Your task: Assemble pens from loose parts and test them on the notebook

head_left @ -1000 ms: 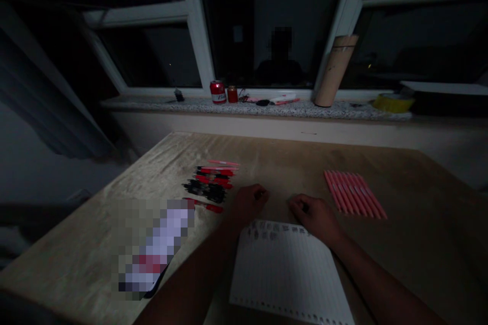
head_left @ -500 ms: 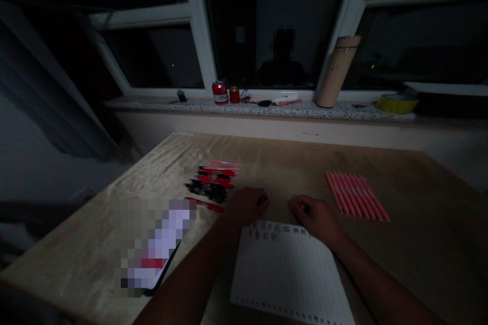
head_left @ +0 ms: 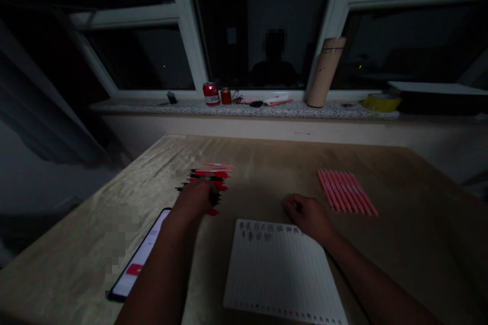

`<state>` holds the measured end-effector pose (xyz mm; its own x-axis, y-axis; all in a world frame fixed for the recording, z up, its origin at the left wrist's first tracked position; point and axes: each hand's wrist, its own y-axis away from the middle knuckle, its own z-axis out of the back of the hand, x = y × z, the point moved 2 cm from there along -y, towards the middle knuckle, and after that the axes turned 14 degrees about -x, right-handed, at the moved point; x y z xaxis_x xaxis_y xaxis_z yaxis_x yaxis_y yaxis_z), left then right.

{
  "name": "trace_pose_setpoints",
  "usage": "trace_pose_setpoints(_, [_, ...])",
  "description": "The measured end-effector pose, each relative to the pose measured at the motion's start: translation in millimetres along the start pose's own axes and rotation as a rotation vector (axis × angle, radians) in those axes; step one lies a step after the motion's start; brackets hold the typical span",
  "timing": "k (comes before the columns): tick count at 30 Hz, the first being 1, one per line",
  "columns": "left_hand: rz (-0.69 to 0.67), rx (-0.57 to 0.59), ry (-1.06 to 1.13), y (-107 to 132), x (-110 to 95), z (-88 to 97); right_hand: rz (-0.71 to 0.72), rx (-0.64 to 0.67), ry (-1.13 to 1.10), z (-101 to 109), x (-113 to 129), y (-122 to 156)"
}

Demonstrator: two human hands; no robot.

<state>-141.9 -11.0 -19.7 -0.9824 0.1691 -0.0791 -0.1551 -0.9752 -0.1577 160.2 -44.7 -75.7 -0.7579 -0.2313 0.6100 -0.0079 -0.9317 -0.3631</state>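
My left hand (head_left: 196, 198) is over the lower part of a pile of red and black pens (head_left: 213, 175), its fingers bent down among them. Their tips are hidden in the dim light, so I cannot tell if they grip a pen. My right hand (head_left: 310, 217) rests on the table by the top right corner of a lined notebook (head_left: 280, 269), its fingers curled in and nothing visible in them. Rows of dark scribbled marks run along the top of the page. A red pen's end (head_left: 213, 212) shows just below my left hand.
A lit phone (head_left: 133, 267) lies on the table (head_left: 87, 244), partly under my left forearm. Pink pens (head_left: 346, 192) lie in a neat row at right. On the windowsill stand a red can (head_left: 211, 94), a small red jar (head_left: 226, 96), a tall tube (head_left: 325, 73) and yellow tape (head_left: 381, 102).
My left hand has moved left, from beside the notebook's top edge to over the pens. My right hand stays curled by the notebook. The view has shifted slightly to the right.
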Motion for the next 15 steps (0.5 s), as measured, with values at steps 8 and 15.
trace_pose_setpoints(8, [0.062, -0.012, -0.018, -1.3, 8.1, -9.6, 0.015, 0.003, -0.013, -2.1, -2.2, 0.4])
trace_pose_setpoints(15, [0.102, -0.054, 0.048, -1.6, 5.9, -9.0, 0.009, -0.007, -0.011, 0.6, 1.7, -0.1])
